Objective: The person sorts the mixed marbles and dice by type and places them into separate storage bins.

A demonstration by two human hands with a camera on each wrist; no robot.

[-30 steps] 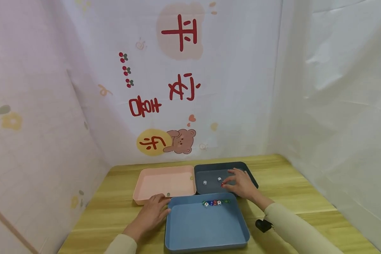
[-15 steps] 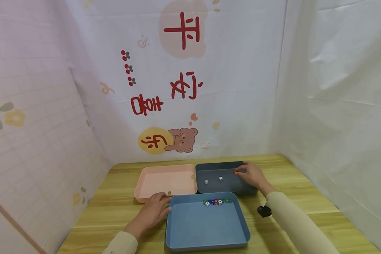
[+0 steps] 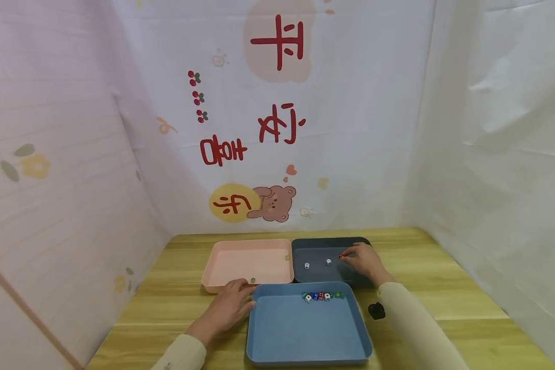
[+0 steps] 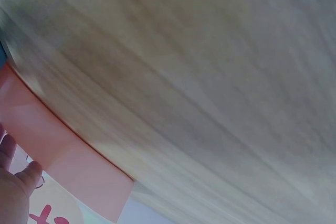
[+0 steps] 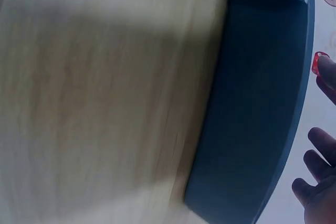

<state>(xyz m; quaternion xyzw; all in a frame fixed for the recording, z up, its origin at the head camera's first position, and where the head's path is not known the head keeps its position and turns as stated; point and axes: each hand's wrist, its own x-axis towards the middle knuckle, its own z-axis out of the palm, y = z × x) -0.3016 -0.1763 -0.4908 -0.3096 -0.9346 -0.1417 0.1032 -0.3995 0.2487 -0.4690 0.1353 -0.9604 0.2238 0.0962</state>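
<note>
My right hand pinches a red die over the dark blue tray at the back right. In the right wrist view the red die sits at the fingertips, and the other fingers are spread apart. Two white dice lie in that tray: one die close to the pinched one, another white die farther left. My left hand rests with relaxed fingers by the near edge of the pink tray and the corner of the lighter blue tray.
A row of green, white, blue and red dice lies along the far side of the lighter blue tray. The pink tray holds a greenish die and a yellowish die. A printed cloth hangs behind the wooden table.
My right hand has carried the red die to the right and back within the dark tray, then slightly towards the white die. The left hand stays in place while the head view shifts.
</note>
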